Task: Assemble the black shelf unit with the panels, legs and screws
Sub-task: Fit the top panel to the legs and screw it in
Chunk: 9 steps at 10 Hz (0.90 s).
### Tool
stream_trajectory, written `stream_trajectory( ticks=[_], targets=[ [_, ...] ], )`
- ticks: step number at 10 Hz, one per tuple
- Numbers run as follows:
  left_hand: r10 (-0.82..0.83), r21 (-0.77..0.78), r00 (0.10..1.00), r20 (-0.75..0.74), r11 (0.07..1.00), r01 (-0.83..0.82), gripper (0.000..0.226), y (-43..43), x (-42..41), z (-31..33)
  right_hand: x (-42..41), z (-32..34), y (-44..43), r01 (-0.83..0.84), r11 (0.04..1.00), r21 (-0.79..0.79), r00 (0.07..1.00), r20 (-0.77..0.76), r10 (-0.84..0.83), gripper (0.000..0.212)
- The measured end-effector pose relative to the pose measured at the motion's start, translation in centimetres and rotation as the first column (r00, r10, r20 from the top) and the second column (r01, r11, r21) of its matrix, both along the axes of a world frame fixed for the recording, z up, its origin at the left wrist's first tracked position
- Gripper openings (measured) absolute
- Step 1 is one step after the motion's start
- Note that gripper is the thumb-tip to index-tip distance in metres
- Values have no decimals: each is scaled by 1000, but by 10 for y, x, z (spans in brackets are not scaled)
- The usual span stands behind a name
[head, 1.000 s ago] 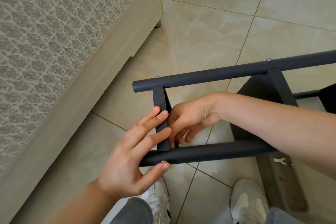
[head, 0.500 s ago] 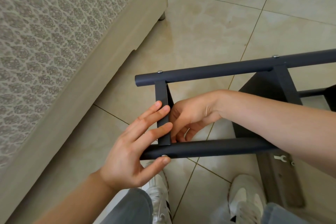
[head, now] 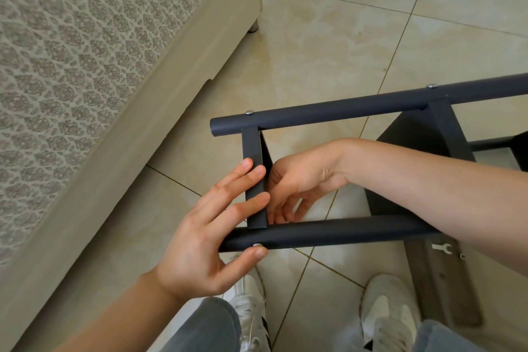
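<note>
Little has changed over the last second: your left hand [head: 217,226] stays where it was, its fingers straight and spread flat against the outer face of the end panel [head: 254,180], with the thumb tip touching the near leg [head: 328,233] just beside the screw [head: 257,245] at that leg's left end. Your right hand [head: 297,188] is still reached in from the right, inside the frame and on the other side of the same panel, so the two hands sit close together with only the panel between them. Its fingers are curled down toward the corner where the panel meets the near leg; you cannot tell whether they pinch anything there, as the panel and the leg hide the tips. The black shelf unit [head: 445,128] lies on its side on the tiled floor [head: 328,37] in front of your white shoes [head: 388,308], in the same spot as before, and the far leg [head: 343,111] runs level across the view with a screw head near its left end and another farther right. The view itself has only drifted slightly. A grey-brown board [head: 437,288] lies on the floor under your right forearm, with a small white wrench [head: 442,248] resting on it. A patterned upholstered base [head: 85,51] fills the left side.
</note>
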<state>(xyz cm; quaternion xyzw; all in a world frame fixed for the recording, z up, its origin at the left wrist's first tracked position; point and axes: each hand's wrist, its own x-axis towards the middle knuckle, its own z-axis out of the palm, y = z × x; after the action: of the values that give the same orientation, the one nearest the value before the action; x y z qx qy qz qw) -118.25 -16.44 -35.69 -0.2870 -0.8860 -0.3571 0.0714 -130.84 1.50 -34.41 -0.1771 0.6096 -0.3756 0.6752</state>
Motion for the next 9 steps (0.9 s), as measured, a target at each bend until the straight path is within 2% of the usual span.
stream_trajectory(
  ticks=[1, 4, 6, 8, 9],
  targets=[
    [1, 1, 1000, 1, 1000, -1, 48, 0, 0, 0, 0, 1, 0, 11, 999, -37, 1000, 19, -10, 10],
    [2, 4, 1000, 5, 1000, -2, 48, 0, 0, -1, 5, -2, -4, -13, 1000, 28, 1000, -21, 13, 14],
    [4, 3, 1000, 1, 1000, -4, 48, -1, 0, -1, 0, 1, -1, -28, 999, -19, 1000, 9, 28, 11],
    [4, 2, 1000, -5, 1000, -4, 48, 0, 0, -1, -1, -2, -1, -28, 1000, 7, 999, -29, 28, 15],
    [3, 2, 1000, -6, 1000, -3, 48, 0, -1, -1, -1, -2, 0, -24, 1000, -6, 1000, -2, 24, 12]
  ],
)
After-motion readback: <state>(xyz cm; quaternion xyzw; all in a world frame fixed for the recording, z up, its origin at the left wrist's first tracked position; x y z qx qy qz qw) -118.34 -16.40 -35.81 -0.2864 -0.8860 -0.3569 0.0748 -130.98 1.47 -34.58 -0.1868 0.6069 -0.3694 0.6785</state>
